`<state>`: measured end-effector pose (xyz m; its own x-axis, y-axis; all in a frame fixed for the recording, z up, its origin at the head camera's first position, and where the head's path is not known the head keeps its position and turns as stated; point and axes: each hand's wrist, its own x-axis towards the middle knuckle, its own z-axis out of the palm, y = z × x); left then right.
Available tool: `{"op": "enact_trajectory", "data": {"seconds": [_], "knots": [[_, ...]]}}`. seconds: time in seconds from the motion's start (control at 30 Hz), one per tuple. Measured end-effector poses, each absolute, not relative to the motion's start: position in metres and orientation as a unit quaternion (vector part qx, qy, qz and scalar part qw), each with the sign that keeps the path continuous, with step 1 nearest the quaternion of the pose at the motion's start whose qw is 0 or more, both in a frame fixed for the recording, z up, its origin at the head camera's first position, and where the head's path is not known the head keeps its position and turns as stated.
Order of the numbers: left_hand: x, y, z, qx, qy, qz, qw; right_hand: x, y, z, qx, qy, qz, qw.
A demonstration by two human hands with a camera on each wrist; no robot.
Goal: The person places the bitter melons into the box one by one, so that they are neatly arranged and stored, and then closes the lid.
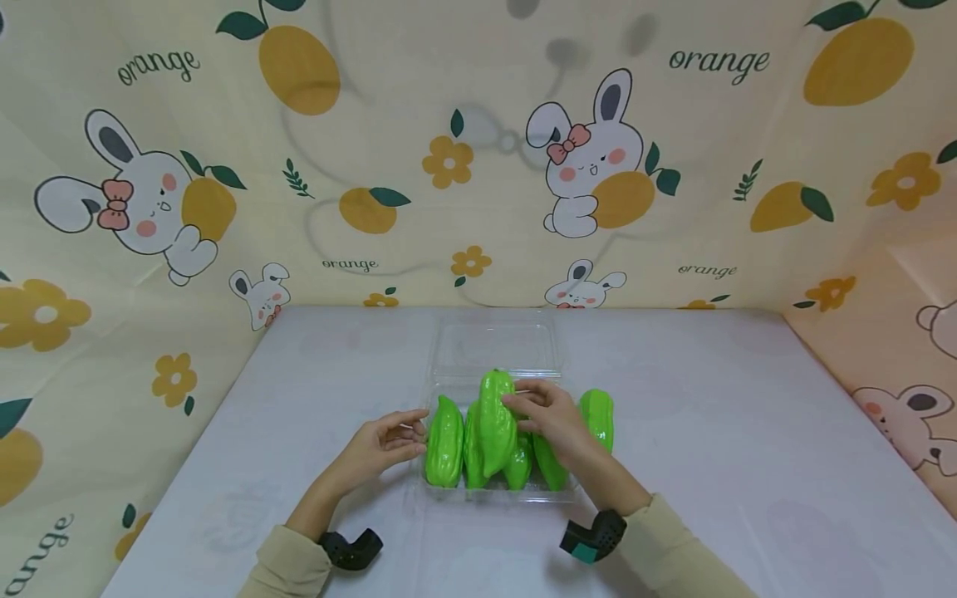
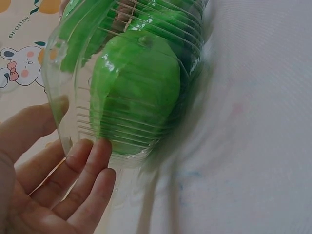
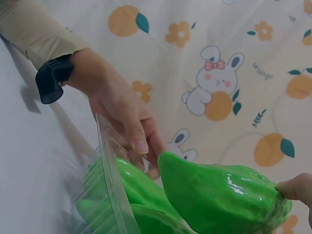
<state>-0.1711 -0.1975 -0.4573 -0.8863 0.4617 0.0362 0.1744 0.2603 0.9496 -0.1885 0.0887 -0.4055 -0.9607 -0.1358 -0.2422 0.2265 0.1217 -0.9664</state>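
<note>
My right hand [image 1: 552, 418] pinches a glossy green pepper [image 1: 495, 423] by its upper end, holding it over the clear plastic box [image 1: 516, 497]. In the right wrist view only one fingertip [image 3: 298, 189] shows, at the end of this pepper, whose tapered tip points left. Several more green peppers lie in the box, among them one [image 1: 444, 444] along its left side. At that side my left hand [image 1: 385, 440] grips the box edge, thumb near the rim and fingertips [image 2: 100, 151] against the ribbed wall.
The hinged clear lid [image 1: 497, 345] lies folded back behind the box. Another green pepper [image 1: 596, 415] shows beyond my right hand, at the box's right. A white cloth [image 1: 695, 415] covers the table, and a printed curtain [image 1: 419, 100] stands behind it.
</note>
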Motion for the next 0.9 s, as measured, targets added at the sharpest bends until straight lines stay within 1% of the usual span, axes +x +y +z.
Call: {"op": "enact_trajectory", "data": {"seconds": [0.43,0.9], "knots": [[-0.171,-0.195,-0.455,0.197,0.79,0.568,0.124,-0.192,0.078,-0.412,0.032,0.733,-0.665,0.141],[-0.171,-0.195,-0.454,0.196,0.793,0.564,0.12,-0.192,0.07,-0.41,0.027,0.729,-0.668,0.148]]}}
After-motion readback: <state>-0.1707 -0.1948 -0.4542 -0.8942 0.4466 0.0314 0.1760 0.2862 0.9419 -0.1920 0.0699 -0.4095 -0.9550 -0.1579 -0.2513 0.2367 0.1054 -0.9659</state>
